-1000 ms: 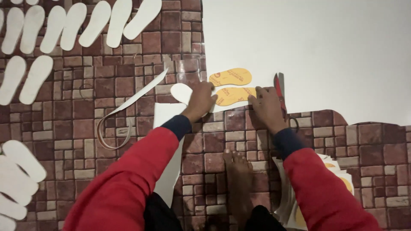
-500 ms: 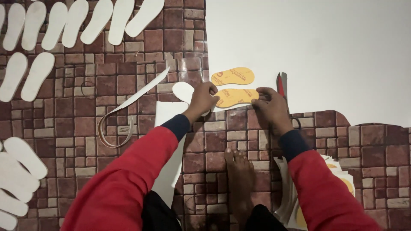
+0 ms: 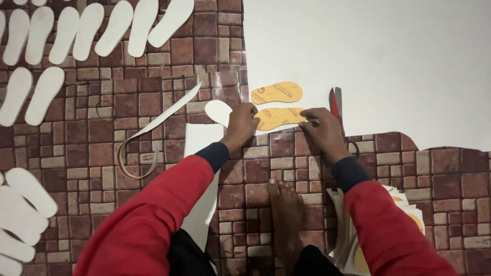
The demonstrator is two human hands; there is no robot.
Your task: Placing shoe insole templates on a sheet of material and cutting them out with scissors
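Two hands pressed on a yellow insole template at the edge of a white sheet.

The left hand [image 3: 241, 121] is laid fingers-together on the rounded end of the lower yellow insole template [image 3: 280, 117], while its other end is pinned under the flat, closed fingers of the right hand [image 3: 319, 130]; nothing is gripped by either. The template is laid on the white sheet [image 3: 388, 56] near its lower edge, its long axis running left to right. A second yellow template [image 3: 276, 92] is seen just above, roughly parallel. A red-handled cutter [image 3: 335, 105] is placed just beside the right hand. A stack of cut pieces [image 3: 404, 214] is partly hidden under the right sleeve. White insole cutouts [image 3: 97, 28] are spread over the brick-patterned floor [image 3: 76, 133], well apart.
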